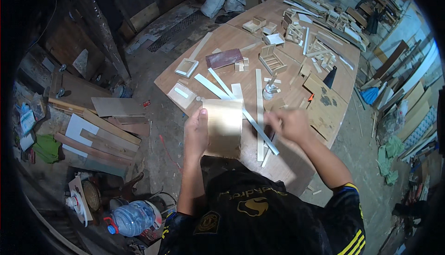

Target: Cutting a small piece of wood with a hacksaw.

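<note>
My left hand (195,132) grips the left edge of a flat, pale wooden board (225,132), thumb on its face. The board is held up close to my body, and bright light falls on its middle. To the right of the board is my right hand (291,124), raised over the table and slightly smeared by motion. Its fingers look curled in; whatever they may hold is too blurred to make out. Between the hands, long white-faced wood strips (259,129) lie on the table (296,162). A small jar with a brush (270,90) stands just beyond my right hand.
Small wooden frames and boxes (272,59), a dark red block (224,58) and a handsaw (330,77) lie across the table. Scrap wood (343,27) is piled at its far end. On the floor at left are boards (99,136) and a large water bottle (132,218).
</note>
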`<state>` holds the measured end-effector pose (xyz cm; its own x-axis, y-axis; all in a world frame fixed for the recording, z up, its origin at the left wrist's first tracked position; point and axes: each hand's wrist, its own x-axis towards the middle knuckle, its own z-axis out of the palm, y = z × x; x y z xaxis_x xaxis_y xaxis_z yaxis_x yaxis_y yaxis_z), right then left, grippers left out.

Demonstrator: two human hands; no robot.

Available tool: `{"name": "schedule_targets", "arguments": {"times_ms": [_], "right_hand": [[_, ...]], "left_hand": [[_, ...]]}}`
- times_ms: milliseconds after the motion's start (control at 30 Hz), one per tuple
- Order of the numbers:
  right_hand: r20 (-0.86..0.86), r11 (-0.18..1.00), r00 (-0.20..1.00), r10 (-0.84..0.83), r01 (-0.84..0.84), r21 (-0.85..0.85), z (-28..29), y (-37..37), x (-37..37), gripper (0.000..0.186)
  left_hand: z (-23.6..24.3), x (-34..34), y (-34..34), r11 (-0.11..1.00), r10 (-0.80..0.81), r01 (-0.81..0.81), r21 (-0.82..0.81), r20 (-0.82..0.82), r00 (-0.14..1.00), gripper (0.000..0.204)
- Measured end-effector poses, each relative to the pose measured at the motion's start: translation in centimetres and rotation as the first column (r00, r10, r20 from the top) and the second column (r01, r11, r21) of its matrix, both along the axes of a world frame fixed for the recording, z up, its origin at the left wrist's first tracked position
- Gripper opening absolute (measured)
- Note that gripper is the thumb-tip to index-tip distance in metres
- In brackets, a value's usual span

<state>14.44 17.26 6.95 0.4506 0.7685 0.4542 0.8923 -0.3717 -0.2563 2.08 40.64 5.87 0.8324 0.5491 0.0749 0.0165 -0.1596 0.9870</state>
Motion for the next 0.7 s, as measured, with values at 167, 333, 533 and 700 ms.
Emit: {"name": "schedule_targets", "arguments": {"times_ms": [167, 333, 533, 700], "right_hand": [[-0.121, 0.99, 0.992, -0.028, 0.045, 0.135, 1.9, 0.4, -2.0, 0.028], [-0.49, 0.926, 0.864, -0.116, 0.272, 0.261, 0.0, 0.1, -1.8, 0.03], [-0.804, 0.766, 0.594, 0.039, 0.498, 0.405, -2.1, 1.5, -3.8, 0.024], [-0.981, 0.809, 0.184, 0.059, 0.567, 0.155, -2.7, 2.1, -3.9, 0.031]], "left_hand": [[-2.9, 0.0, 0.2, 0.981, 0.19, -0.191, 0.024, 0.039, 0.981, 0.032], [-1.8, -0.6, -2.3, 0.672, 0.137, -0.009, -0.74, 0.113, 0.984, 0.032], [-4.1, -0.6, -3.8, 0.612, 0.26, 0.078, -0.787, 0.293, 0.92, 0.037], [-3.7, -0.8, -5.9, 0.609, 0.156, 0.131, -0.782, 0.28, 0.947, 0.04]]}}
